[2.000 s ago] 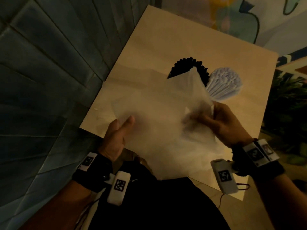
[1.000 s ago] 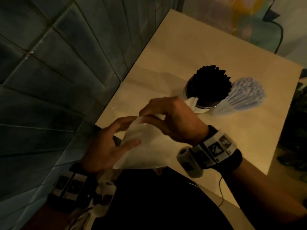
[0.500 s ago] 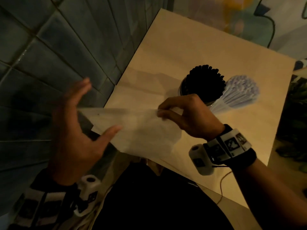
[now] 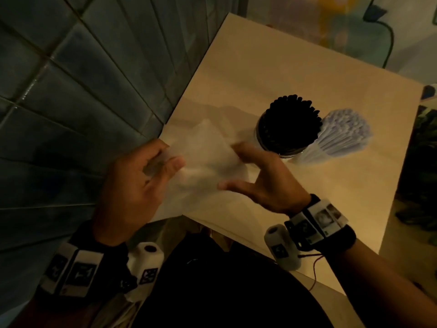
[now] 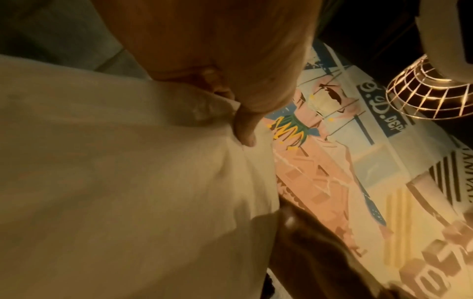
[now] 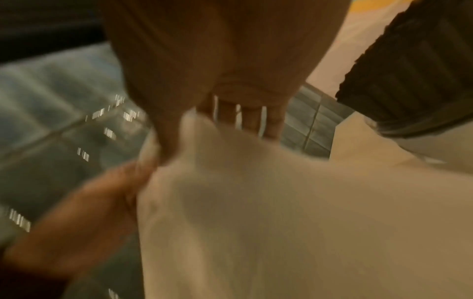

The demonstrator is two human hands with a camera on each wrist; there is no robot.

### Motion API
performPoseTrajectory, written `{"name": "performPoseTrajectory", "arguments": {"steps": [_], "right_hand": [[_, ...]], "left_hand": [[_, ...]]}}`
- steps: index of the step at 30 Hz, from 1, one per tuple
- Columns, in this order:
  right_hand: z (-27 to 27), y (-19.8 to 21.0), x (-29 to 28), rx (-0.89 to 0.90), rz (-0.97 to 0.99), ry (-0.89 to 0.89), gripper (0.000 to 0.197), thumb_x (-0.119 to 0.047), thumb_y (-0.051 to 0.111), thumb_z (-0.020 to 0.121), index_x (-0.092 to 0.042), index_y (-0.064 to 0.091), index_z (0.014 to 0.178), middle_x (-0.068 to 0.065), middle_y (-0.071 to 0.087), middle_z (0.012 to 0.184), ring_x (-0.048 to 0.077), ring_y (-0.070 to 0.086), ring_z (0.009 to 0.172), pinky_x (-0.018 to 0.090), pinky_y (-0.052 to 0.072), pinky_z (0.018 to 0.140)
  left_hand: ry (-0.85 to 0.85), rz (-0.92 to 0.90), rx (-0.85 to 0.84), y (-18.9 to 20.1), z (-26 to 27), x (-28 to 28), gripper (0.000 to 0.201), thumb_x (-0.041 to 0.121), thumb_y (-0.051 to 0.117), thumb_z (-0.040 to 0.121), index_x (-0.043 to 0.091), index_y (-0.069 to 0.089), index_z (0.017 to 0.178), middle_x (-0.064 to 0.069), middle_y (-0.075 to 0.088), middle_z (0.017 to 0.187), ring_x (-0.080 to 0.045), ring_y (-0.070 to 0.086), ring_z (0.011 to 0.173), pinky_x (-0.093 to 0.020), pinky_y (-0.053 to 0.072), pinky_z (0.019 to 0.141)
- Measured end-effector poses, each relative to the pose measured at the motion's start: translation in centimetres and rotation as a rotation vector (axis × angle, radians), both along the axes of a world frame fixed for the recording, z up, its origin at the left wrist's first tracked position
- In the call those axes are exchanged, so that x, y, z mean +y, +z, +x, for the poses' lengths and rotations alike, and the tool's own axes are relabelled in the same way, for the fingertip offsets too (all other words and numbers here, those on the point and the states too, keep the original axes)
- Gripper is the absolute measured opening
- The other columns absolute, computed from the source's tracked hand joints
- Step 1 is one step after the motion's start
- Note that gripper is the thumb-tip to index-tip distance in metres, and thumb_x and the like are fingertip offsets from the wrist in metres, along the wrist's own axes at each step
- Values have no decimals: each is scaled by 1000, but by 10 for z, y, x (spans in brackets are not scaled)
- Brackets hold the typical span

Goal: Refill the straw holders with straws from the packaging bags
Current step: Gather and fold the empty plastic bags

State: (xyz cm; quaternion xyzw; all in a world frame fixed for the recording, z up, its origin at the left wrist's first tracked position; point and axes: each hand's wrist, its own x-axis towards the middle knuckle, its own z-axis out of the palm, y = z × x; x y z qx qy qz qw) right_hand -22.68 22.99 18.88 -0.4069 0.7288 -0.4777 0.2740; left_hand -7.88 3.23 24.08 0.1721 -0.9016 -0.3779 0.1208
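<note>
Both hands now gather the empty translucent plastic packaging bag (image 4: 203, 162), spread flat a moment ago; left hand (image 4: 139, 181) pinching its 9 o'clock edge; right hand (image 4: 264, 183) spread, fingertips at 3 o'clock; holders look full, likely tidying.

- Likely a café or drinks shop, dimly and warmly lit.
- A small square table (image 4: 272, 74) pushed against a wall of dark glazed tiles (image 4: 71, 91).
- Two holders packed with black straws (image 4: 289, 124) and white straws (image 4: 343, 136) near the table's right edge.
- A painted mural (image 5: 345, 161) and a wire-cage lamp (image 5: 430, 91).
</note>
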Motion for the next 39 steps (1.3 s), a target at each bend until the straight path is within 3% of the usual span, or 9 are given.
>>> {"name": "performPoseTrajectory", "arguments": {"steps": [5, 9, 12, 17, 19, 25, 29, 34, 39], "right_hand": [[11, -7, -4, 57, -11, 39, 23, -26, 65, 94, -4, 73, 93, 7, 72, 86, 21, 68, 77, 39, 50, 68], [-7, -29, 37, -2, 109, -103, 21, -31, 63, 94, -15, 76, 94, -3, 73, 85, 26, 68, 66, 39, 52, 65], [-26, -49, 79, 5, 306, -139, 13, -31, 63, 91, -24, 74, 90, -5, 74, 78, 3, 64, 59, 32, 48, 60], [-24, -29, 64, 236, 260, -33, 74, -50, 74, 79, -22, 47, 142, -3, 51, 143, 10, 49, 129, 30, 41, 108], [-11, -16, 30, 172, 173, 61, 80, -47, 76, 80, -19, 41, 146, -4, 47, 147, 10, 47, 133, 27, 39, 110], [3, -13, -7, -157, -1, -13, 12, -14, 62, 95, -9, 73, 96, -8, 75, 91, 4, 70, 83, 24, 54, 75], [-15, -6, 12, -337, -17, -145, 14, -8, 59, 95, -9, 73, 91, -10, 76, 83, 5, 72, 78, 15, 53, 75], [-14, -12, 6, -486, -36, -353, 27, -17, 55, 99, -8, 72, 79, 12, 72, 72, 21, 68, 64, 31, 57, 65], [-6, -29, 8, -648, 35, -372, 23, -21, 58, 95, -1, 64, 106, 17, 74, 83, 30, 72, 73, 37, 60, 69]], "left_hand": [[-40, -3, 88, 9, -9, 4, 23, 37, 56, 96, 18, 67, 88, 10, 63, 80, 2, 59, 64, -6, 38, 55], [191, -32, 166, 1, 4, -28, 12, 36, 50, 102, 37, 61, 98, 10, 65, 78, -2, 65, 74, -29, 56, 65], [312, 25, 99, -2, 13, -55, 27, 59, 44, 98, 40, 62, 105, 8, 68, 90, -10, 67, 79, -41, 58, 70], [-62, 72, 126, 14, -4, -16, 13, 50, 46, 99, 55, 59, 100, 38, 62, 87, 11, 61, 78, -9, 48, 67], [-149, 84, 137, 11, -13, -5, 16, 49, 47, 98, 48, 63, 100, 32, 62, 89, 5, 62, 78, -12, 49, 67], [-148, 135, -213, 4, -3, -25, 18, 47, 78, 75, 35, 65, 80, 31, 65, 78, 10, 63, 72, -7, 46, 57], [59, 319, -257, -12, 32, -62, 25, 58, 78, 63, 37, 73, 76, 15, 72, 73, 10, 65, 71, -5, 49, 61], [194, 1038, -105, -71, 40, -38, 68, 50, 95, 41, 19, 73, 97, 6, 76, 97, -9, 71, 93, -20, 56, 78], [350, 860, -162, -96, 41, -8, 64, 56, 85, 57, 8, 73, 98, 0, 76, 98, -11, 70, 95, -18, 54, 82]]}}
